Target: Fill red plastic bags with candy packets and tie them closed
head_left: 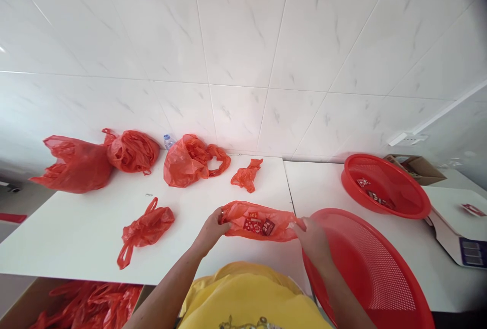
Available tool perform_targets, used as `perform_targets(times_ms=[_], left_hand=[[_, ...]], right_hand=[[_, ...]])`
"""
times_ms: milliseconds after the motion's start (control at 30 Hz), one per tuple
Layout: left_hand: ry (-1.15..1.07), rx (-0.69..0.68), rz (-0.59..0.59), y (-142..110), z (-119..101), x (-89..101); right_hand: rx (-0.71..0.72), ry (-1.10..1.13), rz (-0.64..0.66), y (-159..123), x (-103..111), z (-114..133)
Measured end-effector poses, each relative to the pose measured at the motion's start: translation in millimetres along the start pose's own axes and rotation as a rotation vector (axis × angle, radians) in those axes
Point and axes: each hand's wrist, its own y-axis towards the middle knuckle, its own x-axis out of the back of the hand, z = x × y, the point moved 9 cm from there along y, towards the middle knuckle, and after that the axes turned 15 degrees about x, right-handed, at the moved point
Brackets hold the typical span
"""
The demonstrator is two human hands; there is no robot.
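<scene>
A thin red plastic bag (pixel 281 217) is stretched sideways over the white table in front of me. My left hand (pixel 213 227) pinches its left end, and my right hand (pixel 311 238) grips the right end. Through the bag's wide mouth I see several small red and dark printed packets (pixel 255 225) lying together in the middle. Just right of my right hand is a large red plastic basket (pixel 380 258) with a perforated side.
Knotted red bags (pixel 148 225) lie left on the white table (pixel 95 227), fuller ones (pixel 81 164) along the wall beside a bottle (pixel 168 141). At right stand a red basin (pixel 403 192) holding packets, a cardboard box (pixel 422 169) and a scale (pixel 456 217). A carton (pixel 95 306) of red bags sits lower left.
</scene>
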Motion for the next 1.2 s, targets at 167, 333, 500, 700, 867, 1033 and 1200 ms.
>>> perform_targets(times_ms=[167,333,500,700,867,1033,1200], left_hand=[[0.161,-0.133,-0.249,-8.9,-31.9,22.5],[0.372,-0.257,-0.412,-31.9,-67.9,30.2],[0.652,-0.426,-0.463,-61.8,-98.7,7.0],[0.53,-0.317,-0.275,-69.2,-95.6,-22.5],[0.442,-0.26,-0.134,-73.1,-99.7,-35.3],[0.385,-0.339,-0.084,-82.1,-109.7,-49.1],[0.258,-0.26,0.233,-77.7,-86.1,-91.8]], right_hand=[[-0.034,0.362,-0.087,7.2,29.2,14.6],[-0.029,0.678,-0.182,18.3,37.4,25.6],[-0.024,1.126,-0.112,18.9,5.9,45.7],[0.014,1.166,-0.088,15.2,-15.0,74.7],[-0.034,1.095,-0.1,14.6,-10.9,79.6],[0.058,0.96,0.262,-0.2,-25.5,112.7],[0.268,0.857,0.617,-26.6,-68.2,159.4]])
